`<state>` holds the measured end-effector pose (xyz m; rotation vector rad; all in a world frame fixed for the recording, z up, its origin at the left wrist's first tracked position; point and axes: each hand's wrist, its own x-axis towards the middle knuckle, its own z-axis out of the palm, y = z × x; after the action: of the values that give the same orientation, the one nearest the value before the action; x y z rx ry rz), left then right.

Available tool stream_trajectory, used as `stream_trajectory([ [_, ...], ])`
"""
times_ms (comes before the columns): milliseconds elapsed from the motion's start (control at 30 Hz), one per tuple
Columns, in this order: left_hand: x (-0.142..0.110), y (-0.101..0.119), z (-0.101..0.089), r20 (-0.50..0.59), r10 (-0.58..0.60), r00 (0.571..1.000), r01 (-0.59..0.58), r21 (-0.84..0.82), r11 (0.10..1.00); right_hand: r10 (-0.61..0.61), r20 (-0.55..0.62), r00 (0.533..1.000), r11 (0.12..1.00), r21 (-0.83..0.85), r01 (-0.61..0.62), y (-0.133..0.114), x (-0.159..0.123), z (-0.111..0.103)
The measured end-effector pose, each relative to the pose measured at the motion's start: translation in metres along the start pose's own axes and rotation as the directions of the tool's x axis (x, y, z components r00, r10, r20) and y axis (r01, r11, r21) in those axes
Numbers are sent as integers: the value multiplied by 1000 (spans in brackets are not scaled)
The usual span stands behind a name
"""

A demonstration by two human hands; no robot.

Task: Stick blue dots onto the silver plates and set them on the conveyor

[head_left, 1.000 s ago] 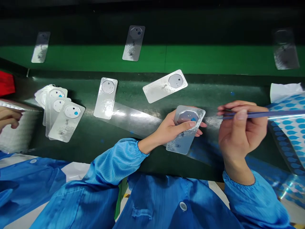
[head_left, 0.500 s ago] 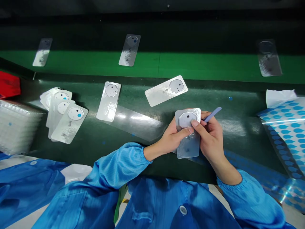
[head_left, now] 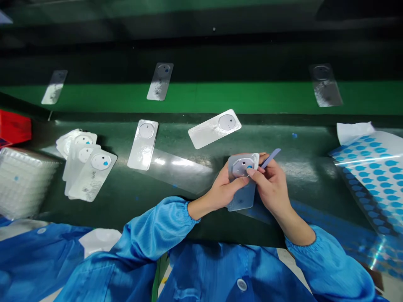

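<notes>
My left hand [head_left: 225, 186] holds a pale phone back panel [head_left: 242, 199], its thumb lying across the front below the octagonal camera area. My right hand [head_left: 270, 180] grips the panel's right edge, and its thumb presses on a small blue sticker [head_left: 249, 167] by the camera area. A slim purple stick-like tool [head_left: 271, 157] is tucked in my right fingers and points up and right. Beyond my hands a similar panel [head_left: 206, 132] lies aslant, and another panel [head_left: 142, 147] lies to the left. Fingers behind the held panel are hidden.
Overlapping panels [head_left: 91, 176], some with blue stickers, lie at left beside stacked clear trays [head_left: 22, 180] and a red bin [head_left: 14, 128]. Blue sticker sheets [head_left: 374, 167] lie at right. Several panels rest on the far green strip [head_left: 236, 96]. A blue-sleeved person [head_left: 37, 256] is at lower left.
The view has tilted upward. The blue sticker now shows beside my right thumb on the held panel. Panels on the far green strip have shifted left relative to those on the bench.
</notes>
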<state>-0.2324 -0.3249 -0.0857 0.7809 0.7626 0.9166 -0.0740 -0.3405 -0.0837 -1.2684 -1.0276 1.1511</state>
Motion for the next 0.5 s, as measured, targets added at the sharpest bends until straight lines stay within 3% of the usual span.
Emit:
stream_trajectory([
  [167, 3, 7, -9, -148, -36, 988, 42, 42, 998, -29, -2, 1000, 1000, 7, 29, -1, 1, 9],
  [333, 23, 43, -16, -336, -3, 942, 64, 172, 983, -56, -94, 994, 998, -7, 56, -6, 5, 8],
  [433, 56, 79, -18, -378, 154, 913, -73, 220, 973, -94, -151, 984, 995, -47, 87, -7, 10, 7],
  [500, 94, 108, -17, -357, 244, 902, -149, 272, 951, -100, -155, 983, 995, -20, 98, -6, 13, 7],
])
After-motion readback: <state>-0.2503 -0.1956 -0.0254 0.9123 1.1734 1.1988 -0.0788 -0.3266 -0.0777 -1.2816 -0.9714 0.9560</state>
